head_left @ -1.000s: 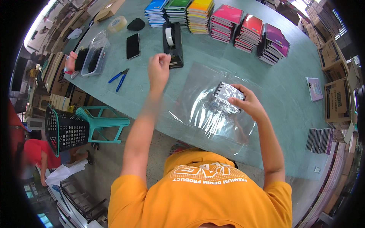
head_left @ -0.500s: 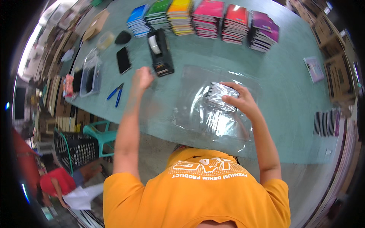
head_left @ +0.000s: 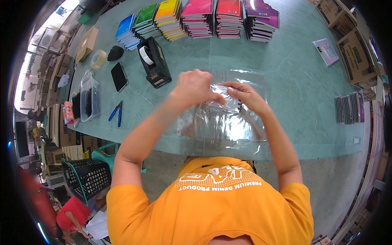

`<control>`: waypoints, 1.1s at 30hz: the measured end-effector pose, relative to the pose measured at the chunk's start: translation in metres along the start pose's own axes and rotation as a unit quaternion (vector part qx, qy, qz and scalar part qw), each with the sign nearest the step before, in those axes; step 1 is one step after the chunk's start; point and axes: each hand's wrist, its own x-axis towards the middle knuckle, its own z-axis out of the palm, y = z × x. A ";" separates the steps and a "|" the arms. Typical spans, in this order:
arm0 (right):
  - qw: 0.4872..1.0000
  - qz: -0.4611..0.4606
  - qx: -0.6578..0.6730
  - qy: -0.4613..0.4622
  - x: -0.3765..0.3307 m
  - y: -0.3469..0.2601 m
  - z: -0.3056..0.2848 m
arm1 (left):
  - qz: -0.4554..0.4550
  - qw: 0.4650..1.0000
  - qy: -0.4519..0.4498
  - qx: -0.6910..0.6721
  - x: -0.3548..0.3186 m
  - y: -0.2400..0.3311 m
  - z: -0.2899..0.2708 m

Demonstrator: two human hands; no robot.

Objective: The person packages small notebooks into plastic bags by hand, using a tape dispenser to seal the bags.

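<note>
A small spiral-bound notebook bundle wrapped in shiny clear plastic [head_left: 225, 107] is held above the table by my right hand [head_left: 247, 96], thumb on top and fingers at its far edge. My left hand [head_left: 194, 87] is closed at the bundle's left end, its thumb lying on the wrap. Its curled fingers hide whatever is between them. Beneath both hands lies a large clear plastic sheet [head_left: 249, 126], glossy with reflections. To the left of my left hand stands a black tape dispenser [head_left: 157, 67] with a roll of tape.
Stacks of coloured notebooks [head_left: 198, 20] line the far edge. On the left lie a phone [head_left: 119, 76], blue-handled cutters [head_left: 116, 113], a tape roll [head_left: 98, 59] and a plastic tub [head_left: 90, 102]. More notebooks [head_left: 349, 108] and cartons [head_left: 356, 57] are at the right. A person in red [head_left: 73, 214] is at lower left.
My left hand has moved right, from beside the tape dispenser to the wrapped bundle. My right hand has shifted slightly left and tilted the bundle. The whole view has also shifted.
</note>
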 end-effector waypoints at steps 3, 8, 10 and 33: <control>0.999 -0.007 -0.042 0.023 0.001 0.000 -0.015 | -0.091 0.989 -0.075 -0.092 -0.016 -0.034 -0.013; 0.819 -0.087 -0.565 0.035 0.005 -0.058 0.048 | 0.088 0.854 -0.340 -0.383 -0.079 0.005 0.073; 0.833 -0.045 -0.551 -0.014 0.016 -0.065 0.047 | 0.030 0.794 -0.324 -0.514 -0.085 0.034 0.113; 0.928 -0.182 0.048 0.322 0.004 0.011 0.066 | -0.074 0.702 0.205 -0.678 -0.012 0.013 0.073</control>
